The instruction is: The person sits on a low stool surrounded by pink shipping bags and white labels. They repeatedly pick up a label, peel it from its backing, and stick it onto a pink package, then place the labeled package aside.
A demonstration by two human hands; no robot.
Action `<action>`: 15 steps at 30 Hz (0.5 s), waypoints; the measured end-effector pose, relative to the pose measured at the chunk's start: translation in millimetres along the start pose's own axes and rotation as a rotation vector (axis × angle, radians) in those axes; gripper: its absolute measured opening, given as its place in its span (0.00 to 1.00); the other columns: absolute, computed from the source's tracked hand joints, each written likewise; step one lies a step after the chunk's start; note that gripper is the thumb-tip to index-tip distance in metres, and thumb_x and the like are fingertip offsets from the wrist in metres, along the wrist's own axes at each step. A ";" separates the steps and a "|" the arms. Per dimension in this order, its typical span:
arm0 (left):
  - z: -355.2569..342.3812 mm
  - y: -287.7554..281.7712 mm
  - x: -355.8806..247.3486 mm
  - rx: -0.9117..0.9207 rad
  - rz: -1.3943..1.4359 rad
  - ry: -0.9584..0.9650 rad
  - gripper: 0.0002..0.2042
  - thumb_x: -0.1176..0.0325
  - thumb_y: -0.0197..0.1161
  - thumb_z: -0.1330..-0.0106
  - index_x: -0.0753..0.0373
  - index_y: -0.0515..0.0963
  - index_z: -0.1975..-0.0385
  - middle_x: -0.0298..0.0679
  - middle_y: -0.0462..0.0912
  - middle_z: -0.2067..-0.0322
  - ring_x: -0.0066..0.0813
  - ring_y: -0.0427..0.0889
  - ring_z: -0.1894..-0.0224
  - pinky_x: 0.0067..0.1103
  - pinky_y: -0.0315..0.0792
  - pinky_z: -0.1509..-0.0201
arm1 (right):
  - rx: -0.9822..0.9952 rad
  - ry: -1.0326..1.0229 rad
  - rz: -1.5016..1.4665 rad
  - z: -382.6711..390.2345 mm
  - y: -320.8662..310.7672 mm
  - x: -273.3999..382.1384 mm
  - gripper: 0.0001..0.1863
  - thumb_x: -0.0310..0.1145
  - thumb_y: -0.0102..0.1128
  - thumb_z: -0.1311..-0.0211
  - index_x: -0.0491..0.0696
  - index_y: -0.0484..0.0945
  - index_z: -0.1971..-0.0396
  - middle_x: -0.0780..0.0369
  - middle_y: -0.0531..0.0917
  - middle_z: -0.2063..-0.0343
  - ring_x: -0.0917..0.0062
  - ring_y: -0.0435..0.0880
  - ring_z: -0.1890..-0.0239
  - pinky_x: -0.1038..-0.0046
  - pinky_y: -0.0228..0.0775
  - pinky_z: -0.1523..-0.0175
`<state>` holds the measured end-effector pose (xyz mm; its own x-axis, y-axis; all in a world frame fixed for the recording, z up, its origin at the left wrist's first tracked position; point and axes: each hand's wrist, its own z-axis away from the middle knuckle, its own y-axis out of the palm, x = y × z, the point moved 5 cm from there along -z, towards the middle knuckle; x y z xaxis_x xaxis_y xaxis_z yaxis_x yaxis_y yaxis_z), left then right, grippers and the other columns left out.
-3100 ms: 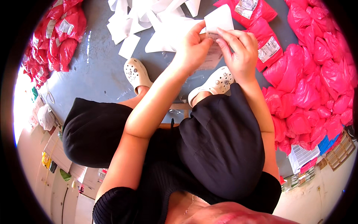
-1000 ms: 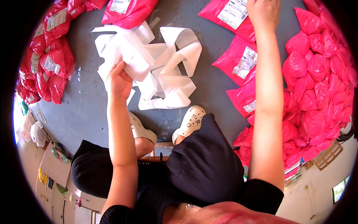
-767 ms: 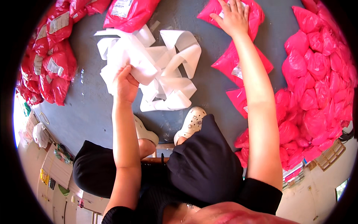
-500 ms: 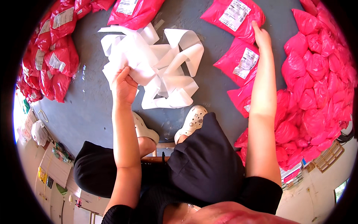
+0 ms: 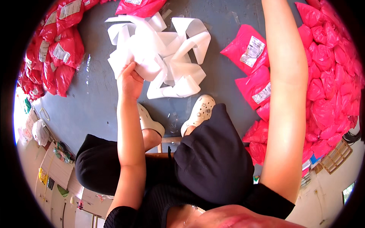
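My left hand (image 5: 131, 79) is closed on a long white paper strip (image 5: 150, 49), its fingers pinching the near-left part. The strip lies in loose folds and loops on the grey floor in front of my feet. My right forearm (image 5: 287, 76) stretches far forward and leaves the view at the top, so the right hand and whatever it may hold are hidden. Just left of that arm lie a pink plastic parcel bag (image 5: 245, 41) and a second pink bag (image 5: 253, 85), both with white printed labels.
A large heap of pink bags (image 5: 327, 83) fills the right side. Labelled pink bags (image 5: 62, 49) are piled at the far left, and another labelled bag (image 5: 140, 8) lies beyond the strip. My cream clogs (image 5: 199, 112) rest on the grey floor (image 5: 102, 110). A wooden crate (image 5: 336, 157) stands lower right.
My right arm has reached farther forward, taking its hand out of view. The pink bag it was touching is also gone from view. My left hand keeps its hold on the strip.
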<state>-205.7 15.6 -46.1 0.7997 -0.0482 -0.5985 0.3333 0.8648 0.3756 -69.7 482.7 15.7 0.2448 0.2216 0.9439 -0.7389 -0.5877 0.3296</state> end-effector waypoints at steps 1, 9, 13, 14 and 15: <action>2.6 1.3 -0.1 0.018 0.003 0.000 0.19 0.76 0.42 0.32 0.67 0.64 0.42 0.44 0.72 0.45 0.38 0.71 0.41 0.35 0.64 0.35 | -0.042 -0.032 0.068 14.0 0.9 0.8 0.22 0.48 0.55 0.38 0.45 0.72 0.54 0.57 0.77 0.52 0.71 0.75 0.49 0.71 0.65 0.44; 21.0 2.9 3.8 -0.011 0.008 -0.008 0.16 0.76 0.46 0.34 0.65 0.71 0.47 0.41 0.77 0.50 0.33 0.76 0.47 0.29 0.70 0.42 | -0.114 0.590 1.933 201.5 -87.3 -94.8 0.31 0.59 0.61 0.50 0.50 0.78 0.54 0.55 0.81 0.54 0.60 0.78 0.49 0.59 0.67 0.45; 13.7 4.1 31.8 -0.047 -0.093 -0.081 0.13 0.73 0.48 0.32 0.66 0.73 0.51 0.39 0.79 0.56 0.30 0.77 0.54 0.27 0.71 0.48 | -0.110 0.352 1.761 196.1 -113.9 -85.0 0.23 0.52 0.62 0.48 0.53 0.79 0.57 0.60 0.83 0.60 0.65 0.80 0.53 0.59 0.64 0.45; 15.1 5.1 33.3 -0.004 -0.214 -0.076 0.13 0.73 0.48 0.32 0.67 0.74 0.52 0.39 0.79 0.58 0.29 0.78 0.55 0.26 0.72 0.49 | -0.121 0.144 1.746 179.2 -89.8 -60.4 0.21 0.50 0.63 0.48 0.52 0.78 0.58 0.60 0.84 0.62 0.66 0.81 0.54 0.59 0.65 0.46; 20.7 -0.4 31.5 0.018 -0.332 -0.073 0.12 0.73 0.49 0.32 0.67 0.75 0.52 0.38 0.80 0.59 0.29 0.78 0.57 0.25 0.72 0.51 | -0.203 0.030 1.523 167.2 -59.7 -30.2 0.22 0.48 0.65 0.49 0.51 0.78 0.57 0.58 0.82 0.58 0.64 0.80 0.53 0.62 0.67 0.48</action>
<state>-170.3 3.4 -50.4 0.6798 -0.3616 -0.6380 0.5893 0.7872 0.1817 72.1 381.0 -29.2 -0.8096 -0.4554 0.3704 -0.3393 -0.1518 -0.9283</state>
